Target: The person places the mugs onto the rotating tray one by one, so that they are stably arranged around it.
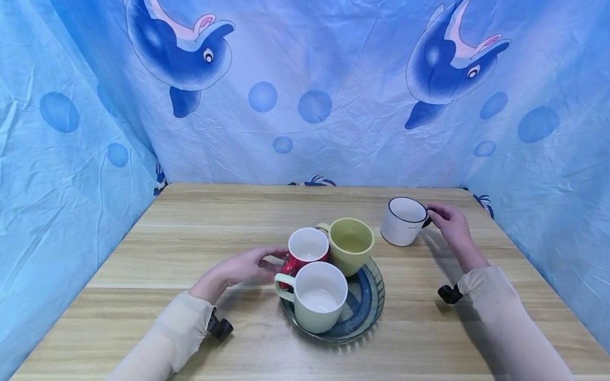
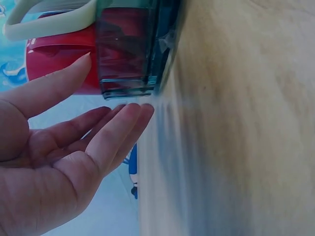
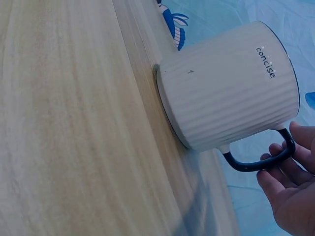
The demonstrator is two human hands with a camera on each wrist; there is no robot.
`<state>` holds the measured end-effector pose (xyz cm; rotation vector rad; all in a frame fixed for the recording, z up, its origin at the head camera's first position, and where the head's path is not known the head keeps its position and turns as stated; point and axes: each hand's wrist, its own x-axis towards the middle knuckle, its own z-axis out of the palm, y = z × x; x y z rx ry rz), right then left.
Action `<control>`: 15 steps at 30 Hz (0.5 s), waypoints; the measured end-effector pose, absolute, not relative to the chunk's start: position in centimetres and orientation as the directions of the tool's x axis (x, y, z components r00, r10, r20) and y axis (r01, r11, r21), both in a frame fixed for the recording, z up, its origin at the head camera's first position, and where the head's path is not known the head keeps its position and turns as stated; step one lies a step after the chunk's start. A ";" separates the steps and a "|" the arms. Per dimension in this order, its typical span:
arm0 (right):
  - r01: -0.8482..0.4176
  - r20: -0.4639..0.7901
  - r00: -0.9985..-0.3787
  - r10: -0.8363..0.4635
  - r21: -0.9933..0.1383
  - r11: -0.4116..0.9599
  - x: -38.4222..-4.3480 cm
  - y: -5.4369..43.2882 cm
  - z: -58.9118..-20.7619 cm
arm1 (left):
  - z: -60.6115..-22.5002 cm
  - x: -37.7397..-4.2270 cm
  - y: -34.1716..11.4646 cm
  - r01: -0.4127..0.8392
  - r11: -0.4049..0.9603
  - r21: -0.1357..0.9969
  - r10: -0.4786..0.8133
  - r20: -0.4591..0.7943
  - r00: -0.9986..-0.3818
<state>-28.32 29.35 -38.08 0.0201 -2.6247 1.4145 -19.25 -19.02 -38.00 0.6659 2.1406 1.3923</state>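
Note:
At the right, my right hand [image 1: 449,225] pinches the black handle [image 3: 256,164] of a white mug [image 1: 400,233] with a dark rim. The right wrist view shows ribbed sides and the word "concise" on this mug. My left hand [image 1: 250,265], fingers spread and relaxed, is beside a red mug [image 1: 292,265] with a white inside. In the left wrist view its fingertips [image 2: 145,109] lie right by the wall of a bluish glass dish [image 1: 374,312]. That dish bears the red mug, a pale green mug [image 1: 316,313] in front and a yellow-green mug [image 1: 352,262] behind.
The wooden table [image 1: 200,227] reaches back to a blue curtain [image 1: 286,53] printed with dolphins, which also hangs along both sides. Small dark wrist cameras sit at both sleeves. The white mug stands behind and right of the dish.

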 end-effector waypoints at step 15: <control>0.024 0.052 -0.989 0.140 -0.870 0.493 -27.1 29.9 -38.7 | -38.4 -19.8 -17.8 0.149 0.394 0.907 0.574 -0.116 -0.811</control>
